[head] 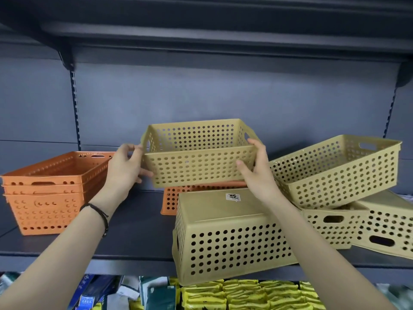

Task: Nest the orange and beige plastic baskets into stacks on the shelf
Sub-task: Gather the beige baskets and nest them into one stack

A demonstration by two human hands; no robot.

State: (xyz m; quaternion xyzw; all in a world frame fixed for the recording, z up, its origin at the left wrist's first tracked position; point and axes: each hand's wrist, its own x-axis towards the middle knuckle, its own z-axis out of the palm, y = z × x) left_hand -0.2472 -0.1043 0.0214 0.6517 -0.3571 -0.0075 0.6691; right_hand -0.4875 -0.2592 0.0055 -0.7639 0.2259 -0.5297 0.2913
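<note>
I hold a beige perforated basket (pixel 196 159) upright above the shelf (pixel 138 231). My left hand (pixel 125 168) grips its left end and my right hand (pixel 254 171) grips its right end. Beneath it an orange basket (pixel 172 200) lies upside down, mostly hidden. In front, a beige basket (pixel 228 238) lies upside down with a label on its base. At the left stands a nested stack of orange baskets (pixel 49 193). To the right a beige basket (pixel 339 171) sits tilted on two overturned beige baskets (pixel 335 227).
A dark shelf board (pixel 201 30) hangs overhead, with a grey back panel behind. Slotted uprights (pixel 74 108) flank the bay. Below the shelf edge, yellow packets (pixel 241 294) and other packaged goods fill the lower level.
</note>
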